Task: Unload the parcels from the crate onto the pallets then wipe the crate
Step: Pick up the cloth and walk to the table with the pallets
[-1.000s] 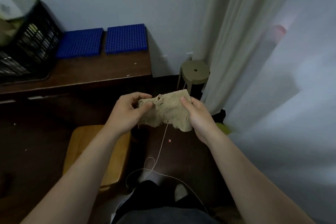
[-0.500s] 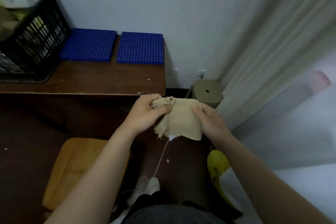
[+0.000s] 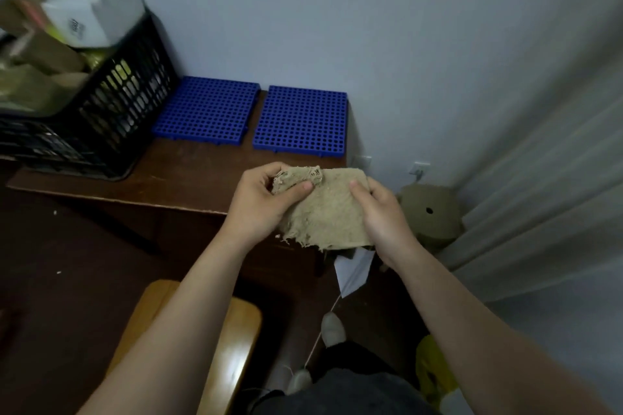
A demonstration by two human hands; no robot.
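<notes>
A frayed beige cloth (image 3: 325, 210) hangs between both hands in front of the desk. My left hand (image 3: 261, 202) pinches its torn upper left corner, and my right hand (image 3: 381, 216) grips its right edge. The black slatted crate (image 3: 111, 118) stands at the left end of the dark wooden desk (image 3: 188, 175), heaped with brown, white and grey parcels (image 3: 64, 34). Two blue perforated pallets, the left pallet (image 3: 207, 109) and the right pallet (image 3: 301, 120), lie side by side on the desk against the wall, with nothing on them.
A wooden stool (image 3: 215, 344) stands low in front of me. An olive round stool (image 3: 429, 212) sits in the corner by a grey curtain (image 3: 539, 195). A white cord (image 3: 323, 323), a shoe (image 3: 332, 328) and a yellow bag (image 3: 433, 371) lie on the dark floor.
The view has swung left and nearer the desk, so the crate and pallets look larger. Both hands have kept hold of the cloth and lifted it slightly toward the desk edge.
</notes>
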